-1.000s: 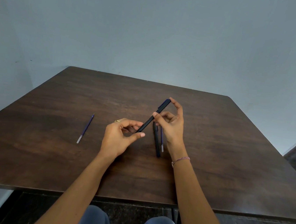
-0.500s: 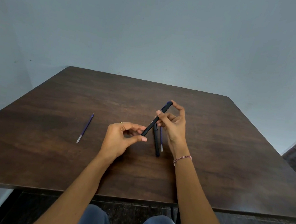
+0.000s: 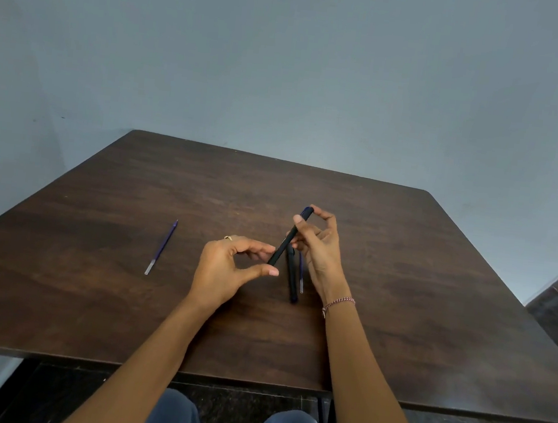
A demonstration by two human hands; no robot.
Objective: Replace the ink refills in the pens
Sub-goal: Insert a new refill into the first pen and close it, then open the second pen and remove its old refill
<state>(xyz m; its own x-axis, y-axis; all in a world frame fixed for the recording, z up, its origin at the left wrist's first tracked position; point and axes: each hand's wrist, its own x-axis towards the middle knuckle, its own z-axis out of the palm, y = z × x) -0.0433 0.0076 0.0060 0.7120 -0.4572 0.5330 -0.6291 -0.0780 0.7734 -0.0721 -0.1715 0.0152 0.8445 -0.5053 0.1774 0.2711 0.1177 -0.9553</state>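
My right hand (image 3: 318, 250) pinches the upper end of a black pen (image 3: 286, 239), which slants down to the left above the table. The pen's lower end lies between the thumb and curled fingertips of my left hand (image 3: 227, 268). Under my right hand a second black pen (image 3: 292, 285) lies on the table, pointing towards me. A thin blue refill (image 3: 301, 279) with a clear end lies right beside it. Another blue refill (image 3: 162, 247) lies alone on the table to the left of my left hand.
The dark wooden table (image 3: 434, 296) stands against a pale blue wall, its near edge above my knees. Dark floor shows to the right of the table.
Both hands have lowered the held pen a little and brought it slightly nearer to me. The pen now stands steeper. The pen and refills on the table have not moved.
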